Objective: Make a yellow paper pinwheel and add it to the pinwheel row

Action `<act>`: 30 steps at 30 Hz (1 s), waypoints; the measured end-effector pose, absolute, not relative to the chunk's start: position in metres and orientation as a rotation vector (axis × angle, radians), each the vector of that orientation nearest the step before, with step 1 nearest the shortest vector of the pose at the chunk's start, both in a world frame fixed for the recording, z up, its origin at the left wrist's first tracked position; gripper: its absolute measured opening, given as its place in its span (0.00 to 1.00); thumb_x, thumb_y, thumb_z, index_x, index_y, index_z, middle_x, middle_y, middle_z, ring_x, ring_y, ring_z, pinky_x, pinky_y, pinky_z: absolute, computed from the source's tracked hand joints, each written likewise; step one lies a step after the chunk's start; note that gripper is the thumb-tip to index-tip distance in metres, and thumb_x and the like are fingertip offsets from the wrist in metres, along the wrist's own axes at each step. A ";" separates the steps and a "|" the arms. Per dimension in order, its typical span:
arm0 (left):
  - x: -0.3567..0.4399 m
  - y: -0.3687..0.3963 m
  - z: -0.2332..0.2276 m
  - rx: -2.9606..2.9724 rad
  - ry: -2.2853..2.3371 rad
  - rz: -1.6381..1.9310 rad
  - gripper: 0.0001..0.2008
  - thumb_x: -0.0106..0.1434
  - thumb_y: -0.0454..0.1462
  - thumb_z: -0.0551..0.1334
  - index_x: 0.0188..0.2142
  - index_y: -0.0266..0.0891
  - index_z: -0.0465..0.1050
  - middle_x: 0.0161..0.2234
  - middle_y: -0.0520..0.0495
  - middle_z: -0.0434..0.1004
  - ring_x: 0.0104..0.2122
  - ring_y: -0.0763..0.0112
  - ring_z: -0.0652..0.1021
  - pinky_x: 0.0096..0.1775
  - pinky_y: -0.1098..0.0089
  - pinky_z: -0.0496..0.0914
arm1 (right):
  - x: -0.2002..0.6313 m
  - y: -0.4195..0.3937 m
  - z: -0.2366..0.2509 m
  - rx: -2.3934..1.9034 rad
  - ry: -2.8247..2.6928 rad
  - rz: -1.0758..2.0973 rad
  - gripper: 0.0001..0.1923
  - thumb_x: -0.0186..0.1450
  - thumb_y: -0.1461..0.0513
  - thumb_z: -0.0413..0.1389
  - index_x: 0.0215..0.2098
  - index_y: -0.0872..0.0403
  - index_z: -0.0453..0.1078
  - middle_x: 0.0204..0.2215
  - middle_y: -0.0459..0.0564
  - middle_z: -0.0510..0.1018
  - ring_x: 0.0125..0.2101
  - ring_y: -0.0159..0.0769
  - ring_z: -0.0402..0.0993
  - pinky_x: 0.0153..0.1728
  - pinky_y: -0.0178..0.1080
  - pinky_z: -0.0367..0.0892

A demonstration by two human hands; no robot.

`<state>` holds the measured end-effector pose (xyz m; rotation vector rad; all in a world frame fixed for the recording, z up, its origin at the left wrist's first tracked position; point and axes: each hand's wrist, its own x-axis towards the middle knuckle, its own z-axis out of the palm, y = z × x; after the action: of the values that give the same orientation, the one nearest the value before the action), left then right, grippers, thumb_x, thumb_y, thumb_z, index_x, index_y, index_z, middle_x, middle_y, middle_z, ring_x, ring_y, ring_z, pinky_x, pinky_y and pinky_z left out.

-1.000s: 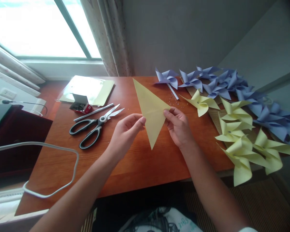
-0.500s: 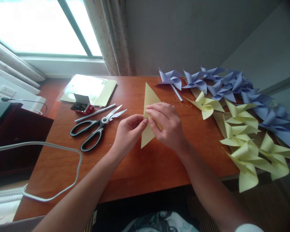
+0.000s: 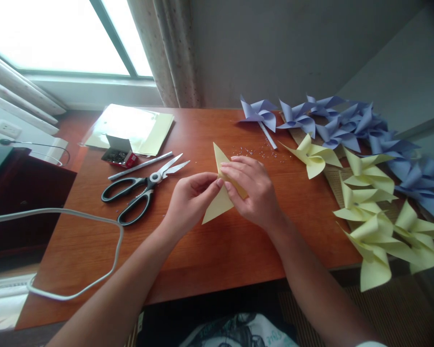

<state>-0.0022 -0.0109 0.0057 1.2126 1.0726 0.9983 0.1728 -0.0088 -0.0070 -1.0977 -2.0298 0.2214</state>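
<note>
From the camera on my head I look down at a wooden tabletop (image 3: 210, 250) under a window, and both my hands meet near its middle on a folded yellow paper (image 3: 217, 208). My left hand (image 3: 188, 200) pinches the paper's left edge, thumb and fingertips together on it, which steadies the sheet just above the wood. My right hand (image 3: 255, 190) lies over the upper part of the paper, fingers curled and closed onto the fold, pressing the layers flat against each other; it hides most of the sheet, so only one point sticks out above my knuckles and a wider corner shows below, toward me. Just to the left lie black-handled scissors (image 3: 141, 190), blades parted and aimed toward the paper, within easy reach of my left hand, with a thin white stick (image 3: 141, 166) beside them. Farther back on the left sits a small open box of pins (image 3: 117, 153), touching a stack of yellow sheets in a clear sleeve (image 3: 130, 127). To my right the finished pieces are kept out of the working space: yellow pinwheels (image 3: 369, 202) run along the tabletop's right edge, and purple pinwheels (image 3: 332, 123) lie behind them toward the wall. A white cable (image 3: 94, 226) loops across the left corner.
</note>
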 end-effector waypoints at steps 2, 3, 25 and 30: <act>-0.003 -0.011 0.006 1.254 1.072 0.999 0.14 0.60 0.44 0.70 0.40 0.36 0.83 0.32 0.46 0.83 0.32 0.66 0.79 0.34 0.71 0.71 | 0.173 -0.009 -0.006 -1.098 -2.033 0.215 0.18 0.67 0.65 0.55 0.53 0.47 0.74 0.50 0.49 0.82 0.56 0.48 0.72 0.58 0.55 0.65; -0.003 -0.011 0.007 1.269 1.074 1.005 0.13 0.60 0.43 0.70 0.40 0.36 0.83 0.33 0.46 0.83 0.32 0.66 0.79 0.34 0.72 0.71 | 0.172 -0.010 -0.005 -1.096 -2.034 0.209 0.17 0.67 0.65 0.55 0.52 0.47 0.74 0.48 0.49 0.82 0.55 0.48 0.72 0.58 0.55 0.65; -0.007 -0.007 0.002 1.519 1.171 1.208 0.09 0.59 0.39 0.71 0.38 0.38 0.78 0.38 0.46 0.79 0.37 0.68 0.78 0.40 0.70 0.73 | 0.173 -0.012 0.002 -1.083 -1.792 0.587 0.07 0.68 0.64 0.57 0.43 0.50 0.77 0.39 0.50 0.82 0.42 0.39 0.78 0.46 0.43 0.73; -0.010 -0.005 0.001 1.573 1.154 1.140 0.07 0.61 0.39 0.69 0.36 0.38 0.79 0.36 0.46 0.80 0.37 0.67 0.78 0.41 0.69 0.73 | 0.177 -0.013 0.004 -1.120 -1.678 0.794 0.07 0.68 0.63 0.58 0.42 0.51 0.78 0.39 0.48 0.83 0.40 0.37 0.79 0.44 0.39 0.73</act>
<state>-0.0103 -0.0051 0.0013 1.5729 1.1544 1.1400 0.1772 -0.0129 0.0041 -1.1204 -1.6781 0.7945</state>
